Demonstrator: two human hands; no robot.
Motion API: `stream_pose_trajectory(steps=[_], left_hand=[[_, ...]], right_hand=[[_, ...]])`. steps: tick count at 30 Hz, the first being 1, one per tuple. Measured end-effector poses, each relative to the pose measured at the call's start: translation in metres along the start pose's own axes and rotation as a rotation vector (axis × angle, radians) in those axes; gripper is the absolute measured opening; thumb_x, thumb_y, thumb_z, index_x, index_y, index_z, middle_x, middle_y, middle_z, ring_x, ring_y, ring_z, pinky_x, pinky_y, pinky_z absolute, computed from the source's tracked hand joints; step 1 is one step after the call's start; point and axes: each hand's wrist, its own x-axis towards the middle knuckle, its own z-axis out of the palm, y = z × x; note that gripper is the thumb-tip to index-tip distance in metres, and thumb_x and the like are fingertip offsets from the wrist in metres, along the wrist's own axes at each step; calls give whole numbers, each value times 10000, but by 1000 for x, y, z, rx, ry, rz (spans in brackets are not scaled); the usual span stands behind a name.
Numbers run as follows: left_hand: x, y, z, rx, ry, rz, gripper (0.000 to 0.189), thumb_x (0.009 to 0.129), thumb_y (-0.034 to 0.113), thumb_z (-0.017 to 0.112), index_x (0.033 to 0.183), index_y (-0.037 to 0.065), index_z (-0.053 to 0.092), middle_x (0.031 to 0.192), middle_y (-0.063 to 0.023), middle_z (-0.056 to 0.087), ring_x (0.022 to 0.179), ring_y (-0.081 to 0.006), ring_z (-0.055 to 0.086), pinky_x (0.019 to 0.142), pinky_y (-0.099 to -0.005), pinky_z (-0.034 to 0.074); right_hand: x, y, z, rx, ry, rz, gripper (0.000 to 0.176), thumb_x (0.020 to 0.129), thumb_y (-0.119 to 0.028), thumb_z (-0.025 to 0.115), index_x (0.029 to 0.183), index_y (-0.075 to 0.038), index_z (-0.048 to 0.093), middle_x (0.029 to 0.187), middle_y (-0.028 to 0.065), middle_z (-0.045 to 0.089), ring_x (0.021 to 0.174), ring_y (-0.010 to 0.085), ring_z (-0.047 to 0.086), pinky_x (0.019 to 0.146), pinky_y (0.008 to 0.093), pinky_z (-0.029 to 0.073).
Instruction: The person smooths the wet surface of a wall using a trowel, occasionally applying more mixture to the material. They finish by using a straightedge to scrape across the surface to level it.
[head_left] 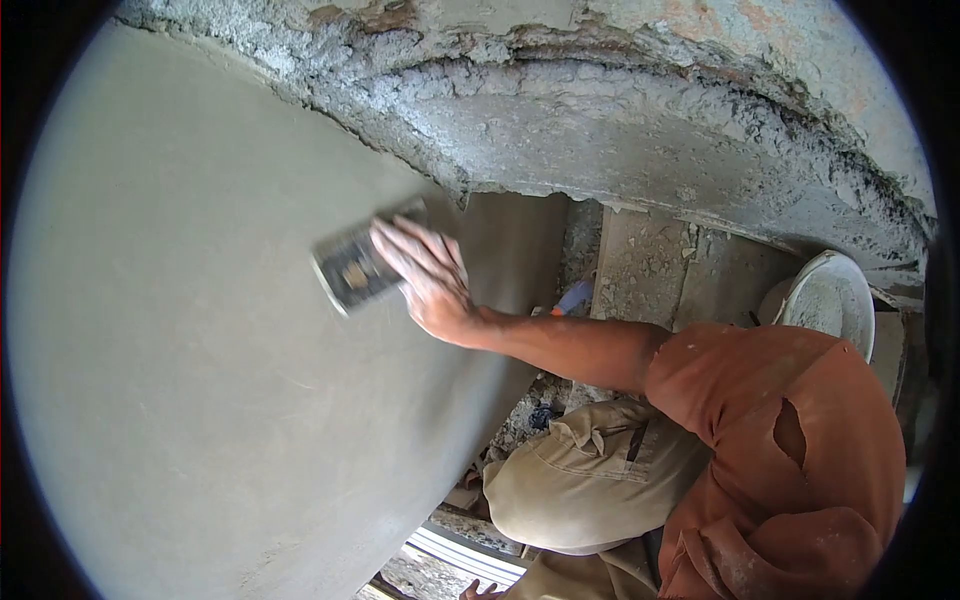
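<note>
My right hand (428, 278), dusted with pale plaster, is closed on a dark rectangular plastering float (352, 270). The float lies against a broad, smooth, grey plastered surface (220, 330), close to its upper right edge. Its handle is mostly covered by my fingers. At the bottom edge of the view, only some fingers of my left hand (481, 592) show, apart and with nothing seen in them; the rest is cut off or hidden behind my leg.
Rough, broken masonry (640, 120) runs along the top. A whitish bucket (828, 300) stands at the right, beside debris-strewn boards (640, 270). A blue and orange object (573, 297) lies behind my forearm. My bent knee (570, 490) is near the plastered surface's lower right edge.
</note>
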Motion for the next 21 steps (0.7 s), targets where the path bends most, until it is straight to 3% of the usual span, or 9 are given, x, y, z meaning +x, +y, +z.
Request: stream_pose_trajectory(steps=[5,9,11,12,13,15,16,17,21], left_hand=[[-22,32,25,118,4,228,674,990,605,394,1456,119,365,1261,-226,598,1017,-310,634,810,-469,541],[-25,32,28,143,24,172,669,985,598,416,1469,143,343,1288,-246,570,1040,-318,625,809,-480,544],[-2,-2,6,-18,-19,197,685,979,589,433,1489,150,308,1315,-263,541,1038,-337,620,826,-487,544],[68,-69,-53,-184,-111,-209,718,960,595,471,1496,153,289,1337,-279,514,1029,-341,616,828,-460,553],[62,-69,-52,-188,-111,-211,718,960,595,471,1496,153,289,1337,-279,514,1029,-341,616,828,-460,553],[26,-43,-25,-94,-37,38,684,977,587,453,1471,129,336,1306,-260,551,987,-307,631,809,-417,556],[-33,23,39,82,131,296,625,1010,558,403,1431,96,403,1225,-228,612,943,-260,645,772,-379,553],[-38,31,48,49,156,328,582,1037,528,343,1397,85,458,1150,-182,662,874,-201,652,717,-329,538],[-50,72,69,202,178,345,544,1048,467,373,1345,30,501,1090,-145,685,816,-175,640,698,-300,517]], right_hand=[[-34,16,-12,65,-162,-100,699,748,47,565,1435,-46,475,1445,91,503,1317,257,467,1057,415,330],[61,1,-20,89,180,-38,690,757,57,560,1435,-38,469,1417,110,517,1304,281,471,1063,417,333],[89,2,-5,93,209,-29,692,755,54,566,1434,-32,462,1423,109,506,1300,284,465,1055,415,330],[93,1,-1,105,233,-18,694,753,52,573,1432,-26,456,1429,108,495,1297,288,459,1046,413,327],[88,-2,0,107,230,-19,694,753,52,573,1432,-26,456,1429,108,495,1297,288,459,1046,413,327],[62,-9,9,70,211,0,685,750,48,580,1422,-28,472,1436,102,493,1300,289,457,1027,410,335],[43,-10,12,87,190,0,692,744,48,585,1423,-39,477,1445,91,491,1301,287,457,1018,411,337],[23,-12,14,95,176,8,692,744,48,585,1423,-39,477,1445,91,491,1301,287,457,1018,411,337],[-62,-12,17,102,-112,-66,698,742,21,616,1424,-59,488,1460,69,471,1323,258,437,1045,422,339]])
